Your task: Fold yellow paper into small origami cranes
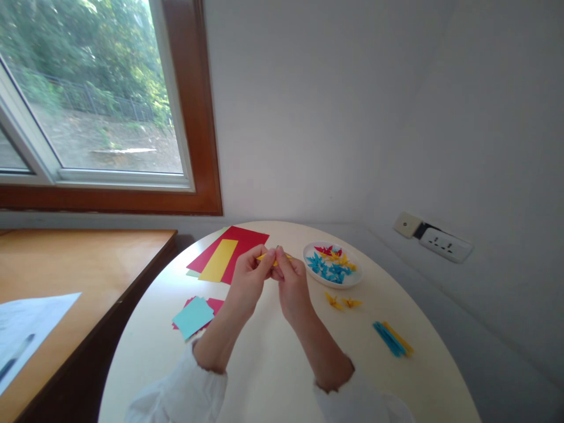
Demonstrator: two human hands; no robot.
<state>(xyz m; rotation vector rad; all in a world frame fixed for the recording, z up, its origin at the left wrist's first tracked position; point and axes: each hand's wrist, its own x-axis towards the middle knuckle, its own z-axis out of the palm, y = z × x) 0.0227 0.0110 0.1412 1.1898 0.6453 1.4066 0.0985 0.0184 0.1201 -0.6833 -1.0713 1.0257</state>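
Observation:
Above the middle of the round table, my left hand (250, 271) and my right hand (292, 282) meet, thumbs and fingertips pinched together. Between them is a small piece of folded yellow origami paper (261, 257). Its pointed tips stick out on both sides; fingers cover most of it, so its full shape is hidden. To the right of my right hand, two yellow paper cranes (351, 303) lie on the table. Behind them stands a white plate (311, 278) with several blue, red and yellow paper cranes (331, 271).
Large red sheets (247, 239) and a yellow strip of paper (219, 260) lie at the back left. Nearer are light blue squares (192, 317) over red ones. Folded blue and yellow strips (389, 339) lie at the right. A wooden desk (110, 258) adjoins the round table (145, 346).

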